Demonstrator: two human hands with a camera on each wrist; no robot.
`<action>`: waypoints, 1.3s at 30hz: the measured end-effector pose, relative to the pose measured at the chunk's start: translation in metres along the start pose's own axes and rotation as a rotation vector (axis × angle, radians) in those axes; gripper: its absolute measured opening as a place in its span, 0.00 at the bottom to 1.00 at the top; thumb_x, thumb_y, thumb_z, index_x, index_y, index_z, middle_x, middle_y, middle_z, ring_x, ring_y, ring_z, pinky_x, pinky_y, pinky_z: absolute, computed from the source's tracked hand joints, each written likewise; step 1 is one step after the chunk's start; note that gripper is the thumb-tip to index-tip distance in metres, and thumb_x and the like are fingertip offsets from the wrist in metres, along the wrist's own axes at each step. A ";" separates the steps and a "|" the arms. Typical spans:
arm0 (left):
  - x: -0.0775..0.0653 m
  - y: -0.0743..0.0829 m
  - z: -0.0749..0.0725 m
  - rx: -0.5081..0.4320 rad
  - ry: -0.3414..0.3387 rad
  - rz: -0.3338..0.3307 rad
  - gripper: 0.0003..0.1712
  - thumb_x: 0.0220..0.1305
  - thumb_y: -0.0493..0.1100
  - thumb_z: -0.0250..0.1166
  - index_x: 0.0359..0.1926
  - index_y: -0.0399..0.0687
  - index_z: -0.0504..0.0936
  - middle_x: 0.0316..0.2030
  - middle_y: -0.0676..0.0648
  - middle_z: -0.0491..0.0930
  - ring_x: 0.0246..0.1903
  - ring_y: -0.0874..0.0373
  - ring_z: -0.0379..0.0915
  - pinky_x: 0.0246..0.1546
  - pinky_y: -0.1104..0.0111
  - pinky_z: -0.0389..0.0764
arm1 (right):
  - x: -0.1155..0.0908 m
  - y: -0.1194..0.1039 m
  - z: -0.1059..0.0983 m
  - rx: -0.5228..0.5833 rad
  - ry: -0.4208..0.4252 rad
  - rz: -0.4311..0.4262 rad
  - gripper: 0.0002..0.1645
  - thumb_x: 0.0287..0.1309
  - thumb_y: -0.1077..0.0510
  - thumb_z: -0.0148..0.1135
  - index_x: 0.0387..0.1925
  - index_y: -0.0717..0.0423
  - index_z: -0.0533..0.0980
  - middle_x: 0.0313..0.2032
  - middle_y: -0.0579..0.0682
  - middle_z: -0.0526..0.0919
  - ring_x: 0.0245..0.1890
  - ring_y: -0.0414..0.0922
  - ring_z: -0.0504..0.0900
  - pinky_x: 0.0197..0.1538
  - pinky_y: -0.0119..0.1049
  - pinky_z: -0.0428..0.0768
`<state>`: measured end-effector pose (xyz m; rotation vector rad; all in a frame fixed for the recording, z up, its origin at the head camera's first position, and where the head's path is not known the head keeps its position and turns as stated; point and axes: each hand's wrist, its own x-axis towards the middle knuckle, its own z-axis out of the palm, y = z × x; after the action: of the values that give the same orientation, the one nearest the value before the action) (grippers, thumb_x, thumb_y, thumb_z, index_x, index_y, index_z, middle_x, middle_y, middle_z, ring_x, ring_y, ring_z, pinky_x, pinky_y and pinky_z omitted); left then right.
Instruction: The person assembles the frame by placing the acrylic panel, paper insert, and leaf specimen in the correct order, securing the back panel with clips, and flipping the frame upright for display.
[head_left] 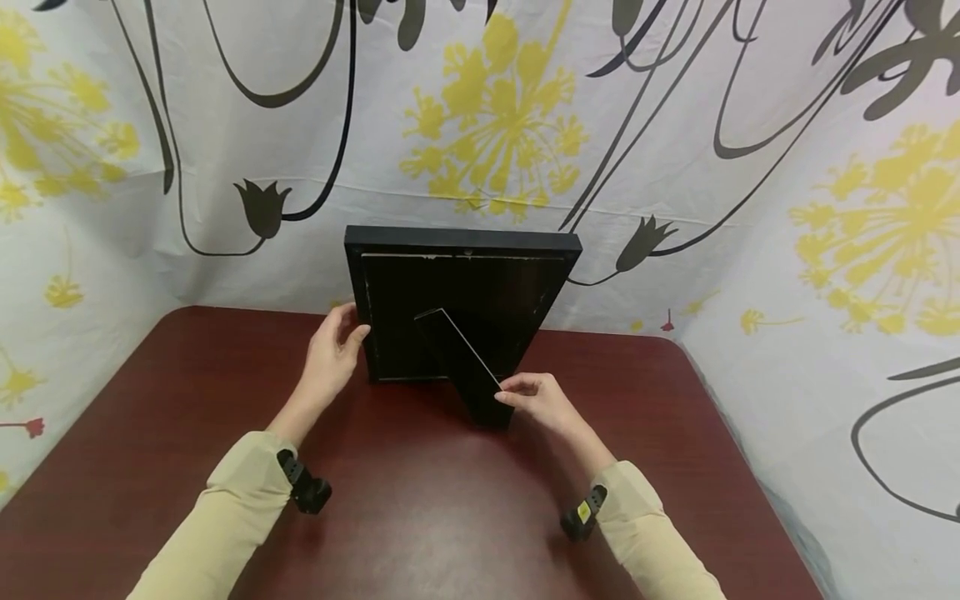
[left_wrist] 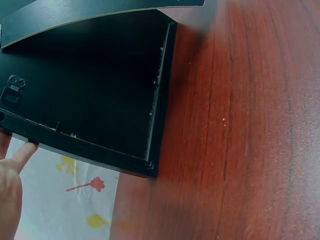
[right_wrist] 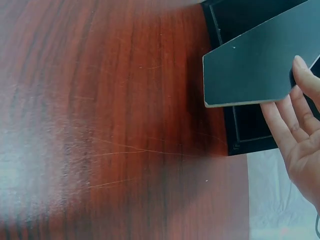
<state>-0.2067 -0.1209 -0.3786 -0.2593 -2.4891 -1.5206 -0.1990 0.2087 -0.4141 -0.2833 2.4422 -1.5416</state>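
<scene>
A black picture frame point(head_left: 397, 283) stands on the table with its back toward me. From its back a flat easel stand point(head_left: 467, 367) slants down to the right, its wide end near the tabletop. My left hand point(head_left: 333, 346) grips the frame's left side, the thumb on the near edge and the fingers partly hidden behind it. With thumb and fingers my right hand point(head_left: 542, 400) pinches the stand's right edge near its lower end. In the right wrist view, the thumb lies on the outer face of the stand point(right_wrist: 250, 75), with the fingers beneath it.
The dark red-brown table point(head_left: 420, 500) has rounded far corners. Close behind the frame hangs a white cloth point(head_left: 315, 250) with yellow and grey flower prints, and it continues along both sides. A small metal hanger point(left_wrist: 14, 90) sits on the frame's back.
</scene>
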 end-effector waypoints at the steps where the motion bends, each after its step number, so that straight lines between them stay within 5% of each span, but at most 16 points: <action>1: -0.001 0.000 0.001 -0.006 0.004 0.004 0.33 0.67 0.51 0.50 0.66 0.37 0.56 0.62 0.33 0.60 0.63 0.40 0.56 0.56 0.46 0.70 | -0.001 0.000 0.000 0.004 -0.008 -0.005 0.14 0.52 0.59 0.65 0.39 0.65 0.79 0.33 0.54 0.84 0.30 0.41 0.81 0.34 0.38 0.83; 5: -0.002 -0.002 0.003 -0.016 0.024 0.024 0.32 0.67 0.50 0.50 0.65 0.37 0.57 0.62 0.33 0.61 0.63 0.40 0.57 0.55 0.46 0.70 | -0.009 -0.010 0.002 0.019 -0.040 -0.017 0.12 0.52 0.63 0.63 0.38 0.69 0.78 0.32 0.55 0.82 0.30 0.46 0.81 0.36 0.44 0.83; 10: -0.002 -0.004 0.003 -0.017 0.039 0.027 0.31 0.66 0.50 0.51 0.64 0.37 0.59 0.61 0.34 0.63 0.62 0.41 0.59 0.55 0.47 0.71 | -0.010 -0.005 0.004 0.022 -0.044 -0.029 0.13 0.52 0.62 0.64 0.37 0.68 0.78 0.29 0.49 0.81 0.28 0.41 0.80 0.34 0.39 0.84; 26: -0.015 -0.001 -0.008 -0.060 -0.059 0.038 0.27 0.66 0.46 0.53 0.63 0.43 0.61 0.60 0.40 0.65 0.62 0.45 0.61 0.55 0.51 0.73 | -0.015 0.012 0.011 0.068 -0.130 -0.030 0.14 0.53 0.61 0.63 0.39 0.68 0.77 0.33 0.55 0.81 0.29 0.37 0.81 0.39 0.49 0.83; 39: -0.020 -0.006 -0.004 -0.066 0.012 0.111 0.24 0.66 0.43 0.54 0.61 0.42 0.65 0.55 0.41 0.69 0.59 0.48 0.66 0.49 0.63 0.77 | -0.019 0.014 0.013 0.067 -0.132 -0.021 0.15 0.53 0.60 0.64 0.39 0.69 0.77 0.32 0.56 0.82 0.29 0.37 0.81 0.38 0.51 0.82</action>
<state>-0.1887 -0.1275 -0.3871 -0.3909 -2.3756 -1.5568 -0.1769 0.2087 -0.4304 -0.3865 2.2888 -1.5577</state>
